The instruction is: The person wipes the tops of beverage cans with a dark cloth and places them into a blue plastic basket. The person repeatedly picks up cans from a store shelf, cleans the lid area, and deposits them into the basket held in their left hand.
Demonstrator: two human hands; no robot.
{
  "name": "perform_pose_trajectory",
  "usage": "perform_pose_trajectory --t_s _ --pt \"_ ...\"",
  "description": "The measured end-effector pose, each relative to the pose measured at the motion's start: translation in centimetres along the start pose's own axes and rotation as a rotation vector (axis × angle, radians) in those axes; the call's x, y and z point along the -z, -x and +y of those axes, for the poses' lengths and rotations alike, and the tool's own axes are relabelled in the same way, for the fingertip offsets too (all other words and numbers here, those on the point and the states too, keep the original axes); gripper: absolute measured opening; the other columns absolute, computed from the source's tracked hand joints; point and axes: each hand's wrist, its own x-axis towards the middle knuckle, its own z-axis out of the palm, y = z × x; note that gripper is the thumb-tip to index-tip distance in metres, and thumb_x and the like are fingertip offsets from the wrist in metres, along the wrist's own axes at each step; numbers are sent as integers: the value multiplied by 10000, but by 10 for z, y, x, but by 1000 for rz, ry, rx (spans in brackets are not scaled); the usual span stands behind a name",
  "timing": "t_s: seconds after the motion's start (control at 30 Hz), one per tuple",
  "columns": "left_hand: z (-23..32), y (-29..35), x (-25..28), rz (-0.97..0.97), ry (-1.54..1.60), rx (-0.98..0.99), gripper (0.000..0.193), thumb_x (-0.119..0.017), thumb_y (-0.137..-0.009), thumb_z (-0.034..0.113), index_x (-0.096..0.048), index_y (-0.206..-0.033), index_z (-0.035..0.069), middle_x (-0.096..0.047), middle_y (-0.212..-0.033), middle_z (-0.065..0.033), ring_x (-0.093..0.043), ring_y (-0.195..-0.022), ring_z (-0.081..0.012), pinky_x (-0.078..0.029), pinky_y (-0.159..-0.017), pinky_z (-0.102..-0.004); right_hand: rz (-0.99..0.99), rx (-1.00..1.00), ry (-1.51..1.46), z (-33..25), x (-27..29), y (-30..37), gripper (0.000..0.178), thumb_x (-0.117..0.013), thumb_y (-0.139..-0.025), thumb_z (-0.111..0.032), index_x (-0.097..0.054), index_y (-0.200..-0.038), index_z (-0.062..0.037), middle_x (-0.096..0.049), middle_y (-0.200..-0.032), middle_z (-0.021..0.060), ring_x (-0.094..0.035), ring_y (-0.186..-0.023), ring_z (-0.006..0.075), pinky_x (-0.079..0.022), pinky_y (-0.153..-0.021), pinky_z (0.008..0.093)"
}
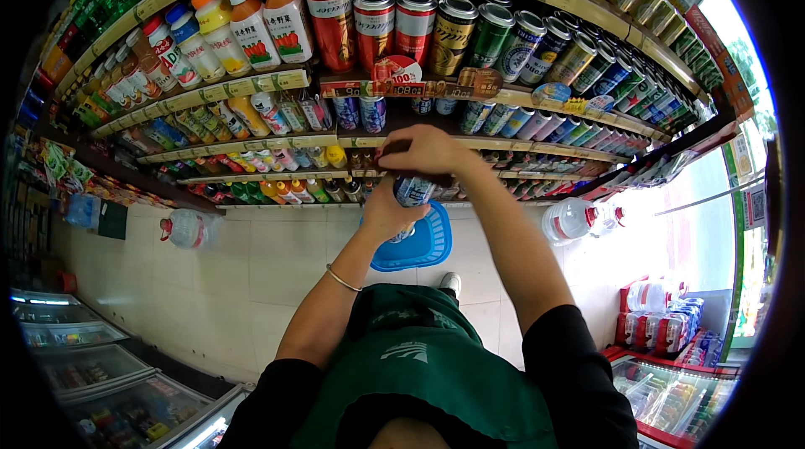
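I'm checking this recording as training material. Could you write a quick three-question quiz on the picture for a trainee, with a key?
1. Open: what does the person's left hand hold?
2. True or false: the basket is red.
3. Multiple choice: on which side does the person wear the bracelet?
A. Left
B. Right
C. Both

Key:
1. A can with a blue print.
2. False; it is blue.
3. A.
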Motion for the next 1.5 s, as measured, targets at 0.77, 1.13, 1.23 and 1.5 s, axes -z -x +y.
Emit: perform_pose_trajectory --t_s 0.77,1.13,1.23,1.5 --pt "-69 -25 -26 15 1189 389 538 -602 -923 503 -527 -1216 58 -640 -1039 -98 -656 -920 -221 -560 -803 -385 479 512 -80 74 -118 86 343 -635 -645 -9 -683 -979 -68 -666 -1102 95 -555 -1174 332 -414 -1025 461" --pt "-265 9 -129 -2 306 19 829 -905 -630 165 -466 -1327 75 -459 -1297 -120 -490 -1225 -277 -434 -1029 -399 147 -209 161 190 -192 18 826 -776 -704 -507 -455 -1407 -216 -696 -960 152 -693 -797 325 -556 -670 417" --pt "-331 17 -160 3 112 27 816 -899 -599 183 -506 -1308 91 -426 -1310 -139 -458 -1226 -327 -433 -1021 -421 56 -283 147 250 -257 3 836 -768 -706 -501 -442 -1418 -205 -699 -916 142 -696 -760 320 -558 -657 418" --pt "-500 43 -239 -158 16 305 841 -750 -724 1 -353 -1464 51 -446 -1345 -202 -508 -1194 -376 -485 -972 -438 110 -417 199 395 -431 -33 752 -750 -764 -454 -453 -1408 -204 -715 -876 112 -711 -733 283 -561 -621 394"
